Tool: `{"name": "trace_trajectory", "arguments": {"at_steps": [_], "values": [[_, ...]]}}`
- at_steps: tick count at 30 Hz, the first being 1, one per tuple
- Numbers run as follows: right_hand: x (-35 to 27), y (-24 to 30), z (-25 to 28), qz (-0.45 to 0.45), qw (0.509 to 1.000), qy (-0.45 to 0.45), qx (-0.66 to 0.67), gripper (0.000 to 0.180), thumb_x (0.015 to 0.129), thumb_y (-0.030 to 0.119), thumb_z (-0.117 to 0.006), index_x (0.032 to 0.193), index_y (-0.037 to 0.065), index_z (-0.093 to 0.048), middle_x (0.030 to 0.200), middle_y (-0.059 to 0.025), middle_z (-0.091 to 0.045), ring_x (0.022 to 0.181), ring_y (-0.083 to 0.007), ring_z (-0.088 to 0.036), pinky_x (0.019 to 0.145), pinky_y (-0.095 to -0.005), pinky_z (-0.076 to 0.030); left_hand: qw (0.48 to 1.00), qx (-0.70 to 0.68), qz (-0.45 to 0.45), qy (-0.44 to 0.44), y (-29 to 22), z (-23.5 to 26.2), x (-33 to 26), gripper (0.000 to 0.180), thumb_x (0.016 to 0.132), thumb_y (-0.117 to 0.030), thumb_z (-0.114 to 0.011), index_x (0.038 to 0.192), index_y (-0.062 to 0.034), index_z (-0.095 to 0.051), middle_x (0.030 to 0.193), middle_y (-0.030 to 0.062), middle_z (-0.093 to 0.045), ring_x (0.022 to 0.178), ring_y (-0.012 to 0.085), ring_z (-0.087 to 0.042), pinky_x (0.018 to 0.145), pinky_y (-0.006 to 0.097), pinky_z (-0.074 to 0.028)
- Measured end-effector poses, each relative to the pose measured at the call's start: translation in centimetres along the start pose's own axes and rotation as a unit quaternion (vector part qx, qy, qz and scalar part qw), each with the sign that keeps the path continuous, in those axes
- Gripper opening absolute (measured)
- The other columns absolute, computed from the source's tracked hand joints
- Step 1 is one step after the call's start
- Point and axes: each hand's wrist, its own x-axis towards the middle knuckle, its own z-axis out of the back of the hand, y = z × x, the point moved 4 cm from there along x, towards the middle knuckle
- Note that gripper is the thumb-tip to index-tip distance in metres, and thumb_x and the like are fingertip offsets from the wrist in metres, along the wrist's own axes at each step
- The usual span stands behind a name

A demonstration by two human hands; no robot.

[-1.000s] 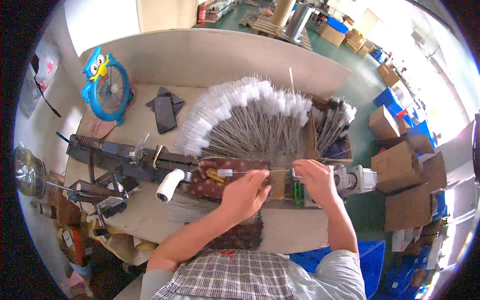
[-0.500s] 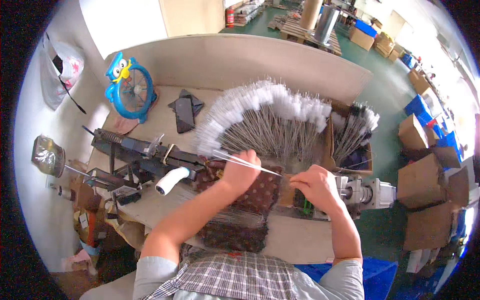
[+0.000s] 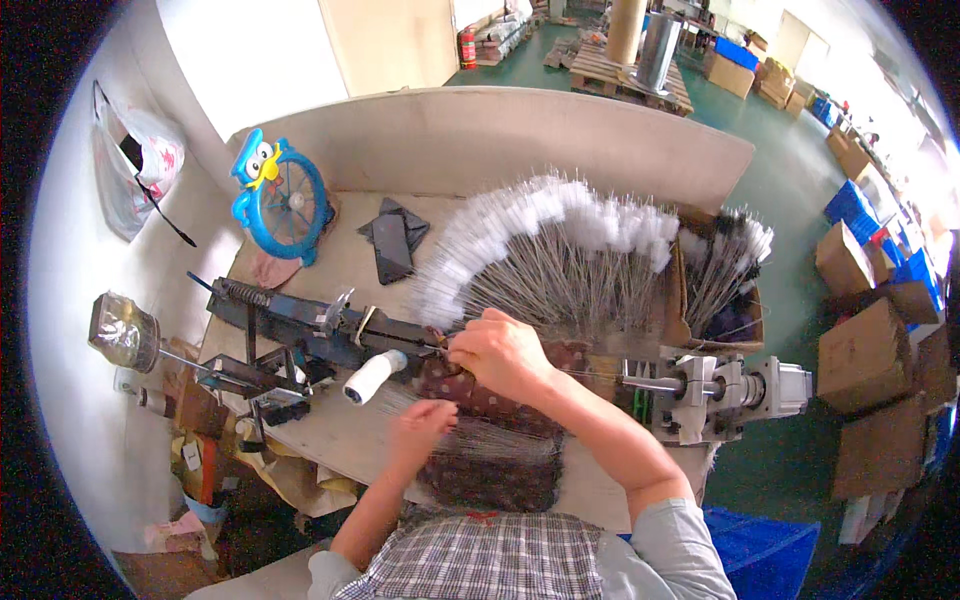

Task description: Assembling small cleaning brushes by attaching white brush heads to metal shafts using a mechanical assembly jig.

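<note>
My right hand (image 3: pixel 497 355) is closed in a pinch at the inner end of the dark bar-shaped machine (image 3: pixel 385 328). A thin metal wire (image 3: pixel 600 375) runs from beside this hand toward the spindle (image 3: pixel 655 383) of the motor unit on the right. Nearer to me, my left hand (image 3: pixel 422 430) has its fingers curled, somewhat blurred; anything in them is too small to make out. It is beside a bundle of loose thin wires (image 3: pixel 505 443) lying on a dark spotted cloth (image 3: pixel 490 487). Beyond my hands spreads a fan of white-tufted wire brushes (image 3: pixel 550 240).
A white-wrapped handle (image 3: pixel 375 377) juts from the dark machine toward me. Farther off lie a phone (image 3: pixel 393 250) and a blue cartoon-shaped fan (image 3: pixel 285 205). A cardboard box (image 3: pixel 725 345) with more brushes stands right, before a low partition (image 3: pixel 540 130). Cartons (image 3: pixel 865 355) line the right side.
My right hand has moved left from the spindle to the dark machine's end. My left hand has come back toward me from the brushes. The long white strip at my hands no longer shows.
</note>
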Motion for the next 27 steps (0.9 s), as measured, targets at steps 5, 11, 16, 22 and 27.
{"name": "trace_trajectory", "arguments": {"at_steps": [5,11,16,22,27], "values": [[1.1,-0.4,-2.5,-0.037,0.996,0.014,-0.079,0.009,0.072,0.020,-0.063,0.071,0.012,-0.066,0.071,-0.0011,-0.060,0.076,-0.0228,-0.057,0.068,-0.0349,-0.048,0.958,-0.286,0.022,0.004,-0.8,3.8,1.8,0.038,0.091,-0.040,-0.047,0.087,-0.0052,-0.061,0.076,0.0069,-0.063,0.065,0.0164,-0.060,0.061,0.027,-0.049],[1.5,1.2,-1.7,-0.047,0.985,0.072,-0.151,0.007,0.071,0.016,-0.061,0.071,0.011,-0.066,0.075,-0.0033,-0.063,0.078,-0.0226,-0.058,0.071,-0.0362,-0.049,0.990,0.086,-0.055,0.091,-2.9,0.4,2.9,0.050,0.081,-0.052,-0.058,0.075,-0.0037,-0.067,0.071,0.0081,-0.065,0.061,0.0179,-0.062,0.054,0.029,-0.047],[0.7,9.3,10.0,0.047,0.990,-0.135,0.005,0.009,0.078,0.011,-0.060,0.080,0.006,-0.068,0.077,-0.0076,-0.063,0.078,-0.0216,-0.060,0.072,-0.0270,-0.049,0.988,0.140,-0.054,0.045,-1.8,1.9,2.9,0.041,0.076,-0.044,-0.067,0.073,-0.0033,-0.067,0.068,0.0036,-0.064,0.065,0.0111,-0.059,0.062,0.031,-0.047],[-11.3,7.5,12.8,-0.091,0.984,-0.081,-0.132,0.010,0.078,0.013,-0.061,0.079,0.006,-0.067,0.075,-0.0078,-0.062,0.074,-0.0222,-0.060,0.070,-0.0287,-0.048,0.977,-0.181,-0.018,0.112,-2.1,-3.1,3.1,0.018,0.085,-0.022,-0.055,0.089,-0.0044,-0.055,0.074,0.0075,-0.059,0.062,0.0173,-0.058,0.062,0.032,-0.049],[-16.8,8.5,12.8,-0.247,0.939,-0.021,-0.238,0.011,0.078,0.015,-0.061,0.078,0.006,-0.067,0.072,-0.0079,-0.061,0.071,-0.0228,-0.059,0.067,-0.0304,-0.048,0.990,-0.077,-0.090,0.071,-0.6,-2.1,3.6,0.019,0.078,-0.005,-0.059,0.085,-0.0054,-0.042,0.069,0.0065,-0.056,0.059,0.0142,-0.057,0.053,0.030,-0.048]]}}
